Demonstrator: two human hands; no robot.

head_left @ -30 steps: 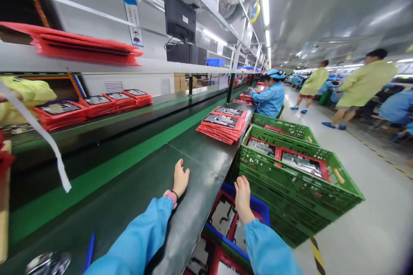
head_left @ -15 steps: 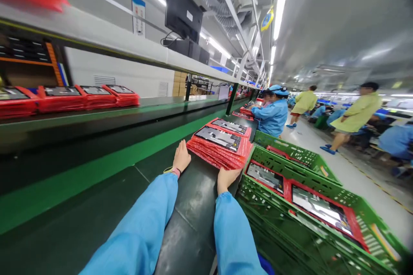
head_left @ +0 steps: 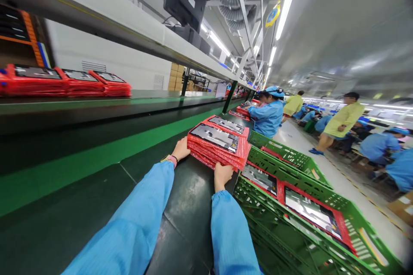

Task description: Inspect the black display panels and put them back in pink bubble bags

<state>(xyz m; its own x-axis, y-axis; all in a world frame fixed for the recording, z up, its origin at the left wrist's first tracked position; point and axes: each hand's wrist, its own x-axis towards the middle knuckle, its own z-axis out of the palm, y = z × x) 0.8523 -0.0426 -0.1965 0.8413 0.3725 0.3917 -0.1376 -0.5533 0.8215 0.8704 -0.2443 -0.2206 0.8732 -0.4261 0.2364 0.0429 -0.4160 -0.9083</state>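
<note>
A stack of red bubble-wrap bags (head_left: 213, 148) with flat grey-and-black panels on top is between my hands at the right side of the dark bench. My left hand (head_left: 181, 149) grips its left edge, fingers partly hidden behind the bags. At the near right corner, my right hand (head_left: 223, 175) is closed on the lower bags, its fingertips against their side. Just behind, a second panel in red wrap (head_left: 227, 124) adjoins the stack. Whether the stack's underside touches the bench cannot be made out.
Green plastic crates (head_left: 364, 219) with red-wrapped panels stand right of the bench. More red-wrapped stacks (head_left: 82, 84) line the shelf at left. A co-worker in blue (head_left: 267, 116) sits farther along the bench. People in yellow coats (head_left: 343, 118) stand in the aisle.
My right hand has shifted left along the stack's near edge, its fingers now against the side of the bags. My left hand has closed in on the left edge. The camera view has shifted.
</note>
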